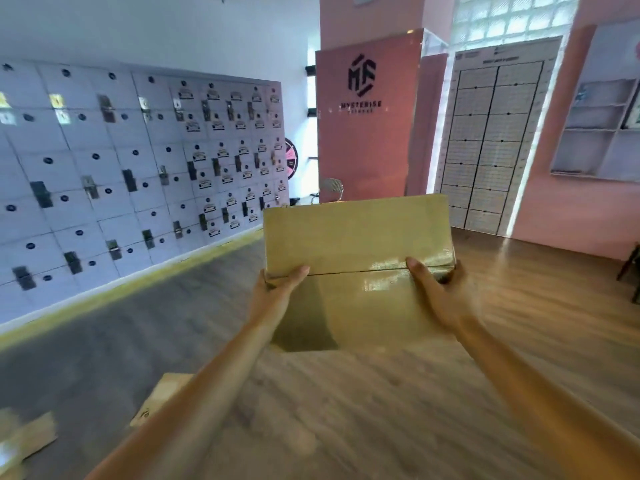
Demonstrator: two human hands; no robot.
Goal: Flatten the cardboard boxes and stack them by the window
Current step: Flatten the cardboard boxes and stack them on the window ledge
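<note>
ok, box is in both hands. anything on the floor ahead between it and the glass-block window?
Nothing visible. Left hand and right hand grip the cardboard box by its sides, held up. The wood floor toward the glass-block window looks bare, though the box hides the stretch directly behind it. Loose cardboard lies low left, off that path.

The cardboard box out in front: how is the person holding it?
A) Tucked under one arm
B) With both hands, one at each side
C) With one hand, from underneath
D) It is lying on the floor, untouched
B: the cardboard box is up off the floor, with the left hand gripping its left edge and the right hand gripping its right edge, both arms stretched out toward it.
</note>
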